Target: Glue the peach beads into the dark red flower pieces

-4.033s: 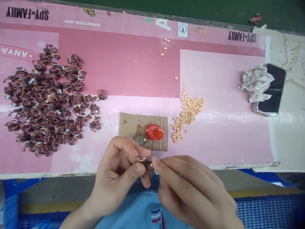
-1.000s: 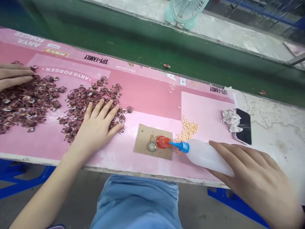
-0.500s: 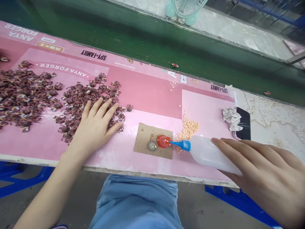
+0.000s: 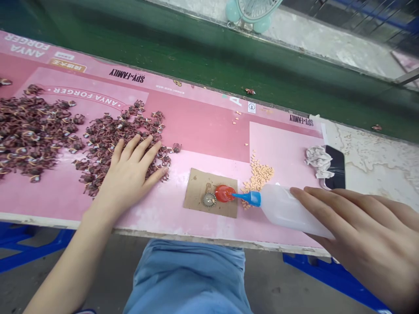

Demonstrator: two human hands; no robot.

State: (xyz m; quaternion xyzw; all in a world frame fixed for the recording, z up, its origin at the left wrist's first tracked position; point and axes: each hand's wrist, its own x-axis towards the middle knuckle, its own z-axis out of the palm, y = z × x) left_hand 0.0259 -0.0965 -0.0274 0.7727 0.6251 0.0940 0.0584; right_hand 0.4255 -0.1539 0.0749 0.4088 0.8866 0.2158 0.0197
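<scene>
My right hand (image 4: 363, 231) is wrapped round a translucent white squeeze bottle (image 4: 291, 209), tilted on its side. Its blue nozzle (image 4: 250, 198) points left, with the tip at a small round red cap or dish (image 4: 224, 193) that looks wet inside. Beside the red piece sits a metal bottle cap (image 4: 209, 199); both are on a square of brown cardboard (image 4: 196, 185). My left hand (image 4: 132, 168) lies flat with fingers spread on the edge of a pile of small dark-reddish figures (image 4: 108, 131), holding nothing.
Another heap of the same figures (image 4: 29, 135) lies at the far left. Small peach-coloured pieces (image 4: 262, 174) are scattered behind the nozzle. At the right are crumpled paper (image 4: 318, 161) and a dark phone-like object (image 4: 337, 168). Beyond the table runs a green belt (image 4: 196, 65); a fan (image 4: 258, 8) stands behind it.
Two small pieces on the green belt have shifted to the right. Both hands and the bottle stay nearly where they were.
</scene>
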